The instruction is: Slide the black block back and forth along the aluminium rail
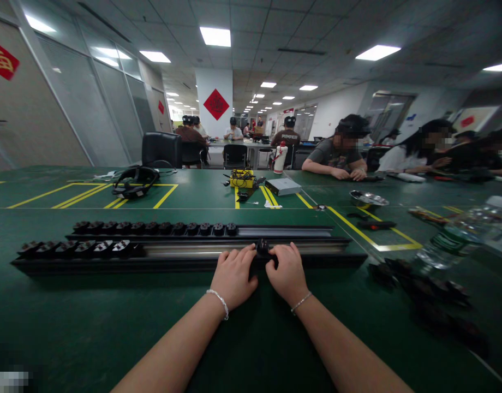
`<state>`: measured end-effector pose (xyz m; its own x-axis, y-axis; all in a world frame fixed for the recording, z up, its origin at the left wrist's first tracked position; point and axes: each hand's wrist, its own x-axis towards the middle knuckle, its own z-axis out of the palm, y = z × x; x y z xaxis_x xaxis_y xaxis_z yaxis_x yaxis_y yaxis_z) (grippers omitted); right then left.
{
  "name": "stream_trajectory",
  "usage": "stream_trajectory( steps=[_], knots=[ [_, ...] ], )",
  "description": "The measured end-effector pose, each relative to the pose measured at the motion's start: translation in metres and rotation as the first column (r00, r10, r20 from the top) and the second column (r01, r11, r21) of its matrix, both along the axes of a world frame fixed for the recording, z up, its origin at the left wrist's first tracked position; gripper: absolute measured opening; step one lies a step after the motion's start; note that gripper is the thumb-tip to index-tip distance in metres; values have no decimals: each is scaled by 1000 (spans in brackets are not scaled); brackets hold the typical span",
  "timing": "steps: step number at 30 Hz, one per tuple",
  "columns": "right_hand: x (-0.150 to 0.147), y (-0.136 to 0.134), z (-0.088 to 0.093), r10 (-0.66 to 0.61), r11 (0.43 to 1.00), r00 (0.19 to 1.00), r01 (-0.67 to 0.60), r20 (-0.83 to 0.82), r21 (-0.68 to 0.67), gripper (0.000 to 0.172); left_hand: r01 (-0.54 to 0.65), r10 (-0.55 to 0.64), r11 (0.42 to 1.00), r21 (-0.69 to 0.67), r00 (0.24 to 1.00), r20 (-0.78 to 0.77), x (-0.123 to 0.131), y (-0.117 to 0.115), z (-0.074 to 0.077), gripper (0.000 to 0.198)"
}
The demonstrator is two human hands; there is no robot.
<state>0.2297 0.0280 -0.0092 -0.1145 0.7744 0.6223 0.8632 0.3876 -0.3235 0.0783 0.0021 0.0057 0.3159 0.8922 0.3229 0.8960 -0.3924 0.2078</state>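
A small black socket-like module (262, 247) sits on the front black rail (189, 251), between my two hands. My left hand (233, 275) lies across the rail's near edge, with its fingertips against the module's left side and its thumb lower at the front. On the other side, my right hand (288, 270) is curled, thumb and index finger at the module's right side. Several similar modules (85, 247) stand in a row at the left end of this rail. Behind it, a second black rail (284, 231) carries another row of modules (165, 228). My fingers partly cover the held module.
Loose black pieces (423, 284) and a water bottle (447, 240) lie to the right. Farther back are a metal bowl (369, 200), a grey box (282, 187), a yellow cable-wrapped item (241, 178) and a black headset (135, 183). People sit across the green table (112, 322).
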Motion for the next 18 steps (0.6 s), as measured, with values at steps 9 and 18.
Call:
stream_trajectory(
  steps=[9, 18],
  knots=[
    [1, 0, -1, 0, 1000, 1000, 0, -7, -3, 13, 8, -8, 1000, -3, 1000, 12, -1, 1, 1, 48],
    [1, 1, -2, 6, 1000, 1000, -6, -19, -11, 13, 14, -14, 1000, 16, 1000, 3, -2, 1, 0, 49]
  ],
)
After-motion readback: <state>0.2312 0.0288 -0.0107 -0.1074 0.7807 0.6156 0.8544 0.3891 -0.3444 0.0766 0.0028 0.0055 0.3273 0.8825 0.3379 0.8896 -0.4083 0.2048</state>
